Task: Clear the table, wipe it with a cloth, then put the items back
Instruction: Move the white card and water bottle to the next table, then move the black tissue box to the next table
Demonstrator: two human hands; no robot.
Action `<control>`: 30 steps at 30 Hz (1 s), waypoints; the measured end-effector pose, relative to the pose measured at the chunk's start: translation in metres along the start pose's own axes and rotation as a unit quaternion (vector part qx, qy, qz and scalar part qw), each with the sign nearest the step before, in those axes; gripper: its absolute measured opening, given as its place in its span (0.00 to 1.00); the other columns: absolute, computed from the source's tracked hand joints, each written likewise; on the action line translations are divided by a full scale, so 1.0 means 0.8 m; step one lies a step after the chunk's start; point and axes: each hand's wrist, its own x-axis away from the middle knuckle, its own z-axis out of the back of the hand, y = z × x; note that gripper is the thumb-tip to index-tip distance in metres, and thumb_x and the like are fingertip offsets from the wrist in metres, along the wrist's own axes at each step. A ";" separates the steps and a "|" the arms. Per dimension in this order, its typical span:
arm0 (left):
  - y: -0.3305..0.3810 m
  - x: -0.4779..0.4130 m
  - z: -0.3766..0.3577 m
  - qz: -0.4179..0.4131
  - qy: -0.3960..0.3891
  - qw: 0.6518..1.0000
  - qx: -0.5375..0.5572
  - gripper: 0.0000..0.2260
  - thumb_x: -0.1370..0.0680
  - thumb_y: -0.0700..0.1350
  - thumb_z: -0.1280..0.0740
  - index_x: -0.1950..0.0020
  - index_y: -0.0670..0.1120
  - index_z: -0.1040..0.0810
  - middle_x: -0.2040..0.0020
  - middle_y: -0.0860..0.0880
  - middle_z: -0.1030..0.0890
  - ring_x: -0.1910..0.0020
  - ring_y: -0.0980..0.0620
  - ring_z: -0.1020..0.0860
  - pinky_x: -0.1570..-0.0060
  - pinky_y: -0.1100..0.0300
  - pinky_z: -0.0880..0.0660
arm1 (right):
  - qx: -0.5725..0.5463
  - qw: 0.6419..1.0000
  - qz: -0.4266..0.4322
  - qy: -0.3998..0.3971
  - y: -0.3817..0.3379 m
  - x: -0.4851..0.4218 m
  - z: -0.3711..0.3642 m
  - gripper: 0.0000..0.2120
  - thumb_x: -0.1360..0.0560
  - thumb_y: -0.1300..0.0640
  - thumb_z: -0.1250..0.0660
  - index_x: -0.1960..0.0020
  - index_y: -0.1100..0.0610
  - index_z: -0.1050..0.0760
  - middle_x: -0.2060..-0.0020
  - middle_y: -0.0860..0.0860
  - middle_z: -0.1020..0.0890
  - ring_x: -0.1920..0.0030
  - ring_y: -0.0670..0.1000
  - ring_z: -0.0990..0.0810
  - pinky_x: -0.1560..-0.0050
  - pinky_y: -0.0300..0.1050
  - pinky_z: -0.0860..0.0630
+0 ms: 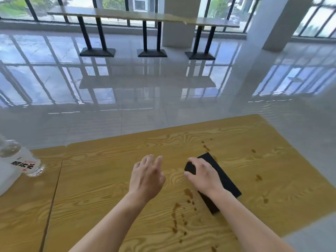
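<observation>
Black rectangular cloth [226, 180] on yellow wood-grain tabletop [109, 179], right hand [201, 176] grip curled over it; left hand [147, 177] beside, grip wide, holding nothing.

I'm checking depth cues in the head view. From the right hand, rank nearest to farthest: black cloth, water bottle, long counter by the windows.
1. black cloth, directly under the right hand, which grips its end.
2. water bottle, far to the left.
3. long counter, across the room, in the background.

One left hand [147, 176], one right hand [201, 176], one black cloth [226, 180], one clear bottle [20, 159], two adjoining tabletops [27, 206] [118, 160].
</observation>
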 end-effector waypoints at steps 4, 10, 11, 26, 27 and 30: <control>0.051 -0.015 -0.031 -0.034 -0.028 0.999 0.011 0.24 0.22 0.52 0.38 0.26 0.49 0.34 0.33 0.47 0.27 0.34 0.47 0.28 0.39 0.51 0.29 | -0.002 0.999 -0.047 0.017 0.062 0.009 0.022 0.27 0.22 0.47 0.31 0.26 0.52 0.31 0.33 0.51 0.24 0.34 0.53 0.25 0.39 0.47 0.27; 0.104 -0.037 -0.076 -0.057 -0.070 0.995 0.036 0.23 0.21 0.51 0.38 0.26 0.49 0.34 0.35 0.48 0.26 0.38 0.47 0.26 0.44 0.51 0.26 | 0.012 0.993 -0.112 0.026 0.137 0.022 0.035 0.26 0.22 0.47 0.31 0.27 0.52 0.31 0.33 0.51 0.23 0.35 0.53 0.24 0.39 0.47 0.26; 0.110 -0.042 -0.083 -0.051 -0.075 0.995 0.047 0.23 0.21 0.52 0.38 0.26 0.50 0.35 0.36 0.49 0.26 0.39 0.47 0.26 0.46 0.52 0.26 | 0.015 0.992 -0.123 0.022 0.147 0.023 0.035 0.26 0.22 0.46 0.32 0.27 0.51 0.31 0.34 0.51 0.23 0.35 0.53 0.24 0.40 0.47 0.25; 0.164 -0.108 -0.145 0.179 -0.154 0.944 0.231 0.38 0.27 0.61 0.29 0.23 0.50 0.41 0.31 0.46 0.34 0.35 0.46 0.29 0.50 0.57 0.29 | 0.040 0.979 -0.186 -0.070 0.185 -0.002 0.002 0.28 0.22 0.41 0.33 0.28 0.53 0.34 0.37 0.51 0.23 0.39 0.54 0.22 0.46 0.46 0.25; 0.165 -0.109 -0.147 0.176 -0.156 0.946 0.225 0.37 0.27 0.61 0.28 0.24 0.50 0.40 0.32 0.47 0.34 0.36 0.46 0.29 0.49 0.57 0.28 | 0.041 0.979 -0.184 -0.070 0.185 -0.003 0.001 0.24 0.22 0.42 0.33 0.31 0.53 0.32 0.40 0.50 0.22 0.42 0.54 0.21 0.48 0.46 0.24; 0.167 -0.110 -0.151 0.173 -0.157 0.947 0.219 0.37 0.28 0.58 0.27 0.24 0.50 0.40 0.33 0.46 0.34 0.37 0.46 0.29 0.46 0.55 0.26 | 0.045 0.980 -0.182 -0.064 0.182 -0.006 0.002 0.15 0.22 0.45 0.33 0.41 0.53 0.29 0.48 0.50 0.21 0.50 0.53 0.21 0.53 0.47 0.23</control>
